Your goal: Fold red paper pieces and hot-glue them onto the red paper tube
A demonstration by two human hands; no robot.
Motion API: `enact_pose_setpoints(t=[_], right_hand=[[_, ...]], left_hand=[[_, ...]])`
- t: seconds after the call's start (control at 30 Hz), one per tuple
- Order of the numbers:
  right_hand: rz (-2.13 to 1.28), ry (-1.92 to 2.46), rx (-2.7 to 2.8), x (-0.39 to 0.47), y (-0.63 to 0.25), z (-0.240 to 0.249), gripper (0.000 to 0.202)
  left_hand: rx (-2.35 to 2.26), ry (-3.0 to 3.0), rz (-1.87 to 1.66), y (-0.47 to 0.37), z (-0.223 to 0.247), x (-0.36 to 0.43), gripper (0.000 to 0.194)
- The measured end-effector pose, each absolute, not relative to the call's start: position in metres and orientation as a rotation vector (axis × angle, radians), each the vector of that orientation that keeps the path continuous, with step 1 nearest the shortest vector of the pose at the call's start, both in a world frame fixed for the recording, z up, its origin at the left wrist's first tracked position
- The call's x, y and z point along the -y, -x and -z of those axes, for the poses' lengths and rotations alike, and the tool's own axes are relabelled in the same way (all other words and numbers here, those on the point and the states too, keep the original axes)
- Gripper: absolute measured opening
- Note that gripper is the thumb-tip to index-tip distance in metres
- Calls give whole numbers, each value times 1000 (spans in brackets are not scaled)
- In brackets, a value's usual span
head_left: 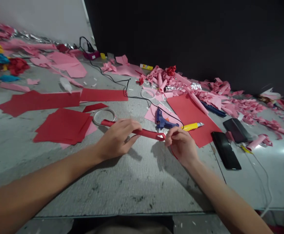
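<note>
My left hand (121,136) is closed around a narrow rolled tube of red paper (148,133), held just above the table. The tube sticks out on both sides of the hand, and its right end shows an open, loosely folded loop. At that end my right hand (182,146) pinches the paper between thumb and fingers; a thin red edge runs down along the palm. Behind the hands lies a blue glue gun (162,119) with a black cord. Close by is a yellow utility knife (192,126), partly over a red sheet (197,113).
Stacked red paper squares (64,126) and red strips (104,95) lie on the left, beside a tape roll (104,112). A black phone (226,150) and a dark case (238,130) sit on the right. Crumpled pink paper (220,87) lines the back along a black panel (193,35).
</note>
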State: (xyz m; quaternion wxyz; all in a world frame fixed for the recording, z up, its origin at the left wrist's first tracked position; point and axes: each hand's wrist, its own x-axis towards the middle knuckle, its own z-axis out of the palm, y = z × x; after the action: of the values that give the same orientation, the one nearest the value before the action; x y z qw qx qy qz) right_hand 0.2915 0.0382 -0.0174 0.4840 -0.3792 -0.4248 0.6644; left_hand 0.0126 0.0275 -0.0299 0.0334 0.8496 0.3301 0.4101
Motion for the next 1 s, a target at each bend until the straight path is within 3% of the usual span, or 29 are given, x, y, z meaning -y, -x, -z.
enact_pose_setpoints(t=[0.23,0.4,0.57,1.0], right_hand=[[-1913,843,1114,-29,-288,20,16],[-1892,836,1131,-25,-286,23,25],[-1831,918,1192,-18,-276,24,26],[-1910,871,1162,-12,-274,29,22]], left_hand=[[-980,-2639,-1168,-13,30,-25,16],[-990,-2617,-1102,-14,31,-25,14],[-1015,-2709,-1016,-26,29,-15,33],[-988,-2826,-1038,-36,30,-6,24]])
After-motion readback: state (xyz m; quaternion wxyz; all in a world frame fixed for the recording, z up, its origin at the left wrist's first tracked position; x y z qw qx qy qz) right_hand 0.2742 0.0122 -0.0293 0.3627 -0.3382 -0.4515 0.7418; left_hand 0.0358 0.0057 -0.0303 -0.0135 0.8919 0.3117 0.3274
